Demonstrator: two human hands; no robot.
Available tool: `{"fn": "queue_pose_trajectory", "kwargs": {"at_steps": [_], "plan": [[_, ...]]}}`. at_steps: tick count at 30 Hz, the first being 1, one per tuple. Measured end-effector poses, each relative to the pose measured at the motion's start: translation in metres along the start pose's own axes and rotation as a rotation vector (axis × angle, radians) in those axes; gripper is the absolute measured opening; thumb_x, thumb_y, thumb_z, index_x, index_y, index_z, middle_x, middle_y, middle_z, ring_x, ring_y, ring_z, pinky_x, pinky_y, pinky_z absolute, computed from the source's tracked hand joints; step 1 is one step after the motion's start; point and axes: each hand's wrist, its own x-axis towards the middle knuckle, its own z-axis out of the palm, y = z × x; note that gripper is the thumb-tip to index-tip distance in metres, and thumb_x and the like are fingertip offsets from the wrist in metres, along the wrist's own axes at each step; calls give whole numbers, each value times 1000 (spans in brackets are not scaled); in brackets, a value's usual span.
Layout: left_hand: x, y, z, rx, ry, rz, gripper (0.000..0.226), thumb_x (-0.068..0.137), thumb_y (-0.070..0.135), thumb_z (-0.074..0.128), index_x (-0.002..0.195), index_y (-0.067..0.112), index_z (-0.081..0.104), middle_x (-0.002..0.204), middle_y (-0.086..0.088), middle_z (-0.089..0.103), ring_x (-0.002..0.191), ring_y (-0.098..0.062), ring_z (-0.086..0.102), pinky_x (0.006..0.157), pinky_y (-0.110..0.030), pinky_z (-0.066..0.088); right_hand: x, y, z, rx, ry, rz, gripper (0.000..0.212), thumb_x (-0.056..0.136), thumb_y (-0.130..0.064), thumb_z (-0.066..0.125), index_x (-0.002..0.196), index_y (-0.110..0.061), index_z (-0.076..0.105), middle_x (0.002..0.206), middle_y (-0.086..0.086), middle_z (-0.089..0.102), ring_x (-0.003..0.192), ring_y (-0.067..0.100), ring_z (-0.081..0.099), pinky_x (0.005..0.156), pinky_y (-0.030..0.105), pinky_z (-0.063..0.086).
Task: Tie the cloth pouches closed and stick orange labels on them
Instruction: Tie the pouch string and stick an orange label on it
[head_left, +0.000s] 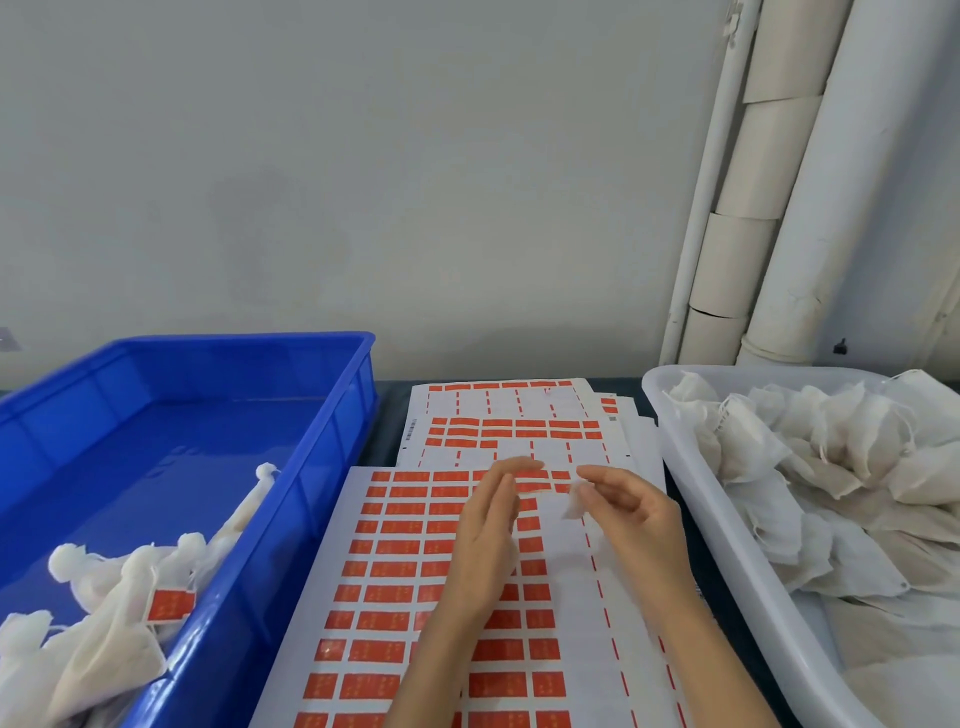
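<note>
Above the label sheet, the left hand is hovering with fingers straight, while the right hand is pinching a small white scrap.

Plastic, paper and gauzy cloth
The right hand pinched a translucent white scrap; under that grip lay matt paper label sheets with slightly shiny orange labels, left of it a glossy blue plastic crate, right a smooth white plastic tub of rough, matt cloth pouches.

White scrap in right hand
</note>
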Motion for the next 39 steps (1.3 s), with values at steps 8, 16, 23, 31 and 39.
{"fn": "queue_pose_trajectory", "kwargs": {"at_steps": [8,16,23,31,39], "plan": [[1,4,-3,-98,-24,-35,21,103,25,34,120,31,44,127,21,43,124,-16,46,106,-30,36,1,-3,-1,315,-328,222,38,72,-46,69,96,-17,75,110,0,72,106,20,66,95,34,50],[0,-1,-1,-8,-23,-17,24,90,39,39,110,28,48,108,16,58,104,-3,58,80,-11,47,-2,-7,3,383,-375,188,32,83,-30,63,97,-3,72,110,9,71,105,27,67,100,40,47],[-1,-9,-1,173,34,12,5,98,20,50,94,21,54,86,3,60,79,-6,58,67,-9,48,1,-4,1,460,-370,220,22,90,-23,59,92,-7,74,111,11,70,106,27,66,92,30,53],[0,-6,-12,364,-33,30,14,91,25,62,85,36,58,87,21,62,88,10,56,66,-2,44,5,0,-6,338,61,253,15,83,-24,72,92,-12,73,92,2,74,92,22,68,86,34,52],[-4,-2,-7,399,-154,129,18,87,27,67,83,43,60,85,22,62,88,1,57,75,-9,47,-1,-1,0,132,-23,185,7,81,-19,74,86,-24,74,81,-8,73,80,18,65,73,25,51]]}}
